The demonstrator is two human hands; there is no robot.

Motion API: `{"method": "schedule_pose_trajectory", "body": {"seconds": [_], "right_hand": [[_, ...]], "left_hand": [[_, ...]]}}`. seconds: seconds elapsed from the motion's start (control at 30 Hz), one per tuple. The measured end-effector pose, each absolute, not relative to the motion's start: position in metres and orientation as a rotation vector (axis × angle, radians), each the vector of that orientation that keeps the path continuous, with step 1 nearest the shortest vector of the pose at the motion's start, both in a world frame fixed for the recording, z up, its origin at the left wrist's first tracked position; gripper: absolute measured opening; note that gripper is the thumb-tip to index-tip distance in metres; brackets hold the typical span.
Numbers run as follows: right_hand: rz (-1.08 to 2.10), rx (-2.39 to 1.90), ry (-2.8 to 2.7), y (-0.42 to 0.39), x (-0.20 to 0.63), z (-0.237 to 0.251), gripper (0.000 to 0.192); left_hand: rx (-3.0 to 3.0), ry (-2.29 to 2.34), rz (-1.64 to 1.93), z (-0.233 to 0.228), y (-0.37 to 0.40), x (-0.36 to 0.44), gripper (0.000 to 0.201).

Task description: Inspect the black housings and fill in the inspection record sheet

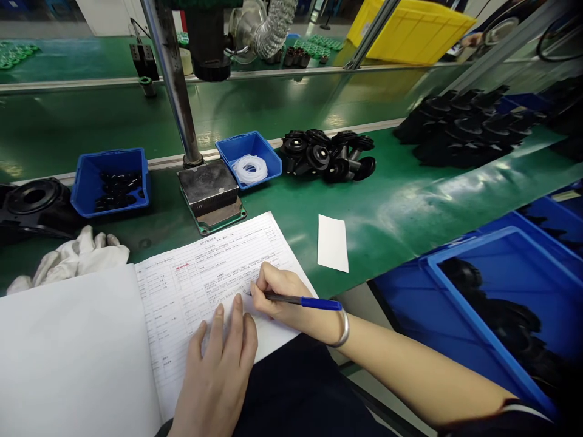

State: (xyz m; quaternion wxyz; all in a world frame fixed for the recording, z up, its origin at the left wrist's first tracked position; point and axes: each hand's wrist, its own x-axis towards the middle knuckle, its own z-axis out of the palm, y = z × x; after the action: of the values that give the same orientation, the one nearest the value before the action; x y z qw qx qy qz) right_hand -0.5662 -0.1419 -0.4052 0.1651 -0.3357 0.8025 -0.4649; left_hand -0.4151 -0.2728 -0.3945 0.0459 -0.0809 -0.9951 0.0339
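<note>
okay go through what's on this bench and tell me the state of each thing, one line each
Right hand: gripping the pen, tip on the form.
Pen: held, tilted low, touching paper.
Left hand: flat on the form, pinning it.
Form: open, lying flat, partly filled in.
Small blue bin: open, holding clear rings.
Left blue bin: open, holding black parts.
White glove: off, crumpled on the belt.
White card: lying flat, blank side up.

Two hands, one pen, two small blue bins.
</note>
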Motion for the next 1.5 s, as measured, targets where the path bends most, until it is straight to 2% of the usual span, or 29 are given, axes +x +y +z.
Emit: {"method": "schedule_pose_trajectory", "body": {"seconds": [0.7,1.5], "right_hand": [[-1.325,-0.950,2.298,-0.1466,-0.5640,-0.4016,0.022],[-1.316,-0.856,2.282,-0.1429,-0.5645,-0.3953,0.020]], "left_hand": [[-0.242,-2.995,0.194,-0.3918,-0.2754,-0.4158,0.039],[-0.229,-3.057,0.080,-0.3931,-0.2729,-0.4147,0.042]]}}
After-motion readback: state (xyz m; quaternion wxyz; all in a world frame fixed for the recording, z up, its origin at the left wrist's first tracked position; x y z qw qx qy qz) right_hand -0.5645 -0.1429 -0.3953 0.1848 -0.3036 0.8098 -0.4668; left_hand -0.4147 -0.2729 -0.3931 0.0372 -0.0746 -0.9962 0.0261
